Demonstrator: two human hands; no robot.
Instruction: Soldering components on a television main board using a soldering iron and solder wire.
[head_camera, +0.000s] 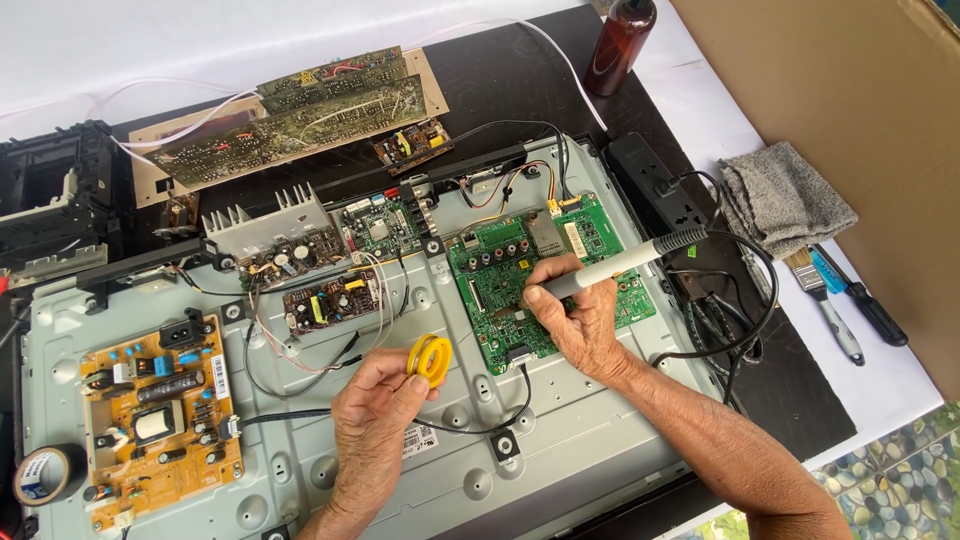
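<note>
A grey metal chassis fills the view, with a green circuit board at two o'clock of centre. The right hand grips a soldering iron (tip hidden) over it. At six o'clock, the left hand pinches a yellow solder spool.

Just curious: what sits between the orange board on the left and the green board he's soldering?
In the head view, a small brown circuit board and loose wires on the grey metal chassis.

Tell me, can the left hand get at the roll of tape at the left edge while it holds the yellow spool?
Probably not as it is: the left hand is shut on the yellow spool, and the orange board lies between it and the tape roll.
</note>
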